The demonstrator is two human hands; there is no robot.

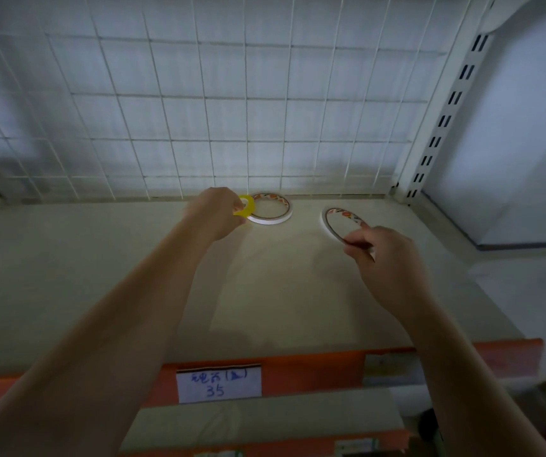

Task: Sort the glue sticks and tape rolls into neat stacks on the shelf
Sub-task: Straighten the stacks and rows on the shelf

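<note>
yellow small tape roll (244,206) pinched in curled fingers of left hand (214,214), at back of cream shelf (100,258), just over left edge of flat white tape roll (270,208) lying near wire grid (199,110). right hand (387,258) well apart to the right, thumb and fingers closed on near rim of tilted white tape roll (340,222), raised off shelf. handwritten label (218,383) on orange front edge (298,367).

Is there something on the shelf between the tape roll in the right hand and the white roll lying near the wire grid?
Nothing visible. The right hand pinches a tilted tape roll; bare shelf separates it from the flat white roll. The left hand holds a small yellow roll at that roll's far side.
</note>
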